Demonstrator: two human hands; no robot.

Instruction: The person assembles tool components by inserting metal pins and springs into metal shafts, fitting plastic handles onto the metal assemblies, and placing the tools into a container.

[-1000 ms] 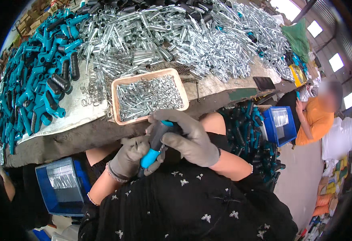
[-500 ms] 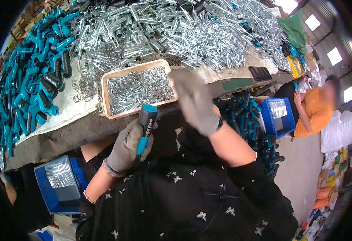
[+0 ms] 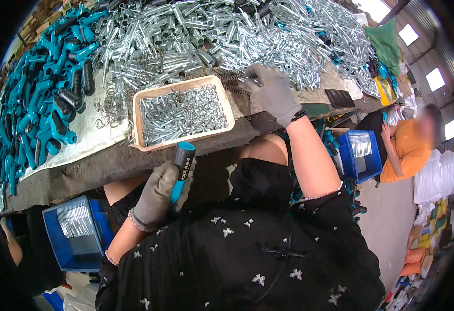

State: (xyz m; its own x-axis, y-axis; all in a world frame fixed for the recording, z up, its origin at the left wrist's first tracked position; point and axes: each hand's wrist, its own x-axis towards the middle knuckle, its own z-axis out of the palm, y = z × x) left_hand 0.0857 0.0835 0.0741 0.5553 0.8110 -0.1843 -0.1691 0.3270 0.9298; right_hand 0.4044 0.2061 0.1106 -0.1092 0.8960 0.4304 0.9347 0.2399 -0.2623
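Observation:
My left hand [image 3: 157,199], in a grey glove, is closed around a teal-and-black plastic tool handle [image 3: 183,160], held upright with its round end up. In a matching glove, my right hand [image 3: 275,98] reaches over the bench edge to a row of dark coil springs [image 3: 231,82]. Its fingers are curled at the springs; whatever they pinch is hidden. Between the hands stands a cream plastic tray [image 3: 229,106] filled with small metal pins and bits.
Shiny metal tubes [image 3: 185,31] are heaped at the back. Teal handles [image 3: 45,93] pile up at left, with loose wire springs [image 3: 110,106] nearby. A dark phone [image 3: 339,98] lies at right. Blue crates [image 3: 362,155] flank me; a person in orange [image 3: 411,145] sits at right.
My right hand has moved up and away from me, from beside the tray's right edge to the springs. My left hand, still holding the handle, has shifted slightly down and left.

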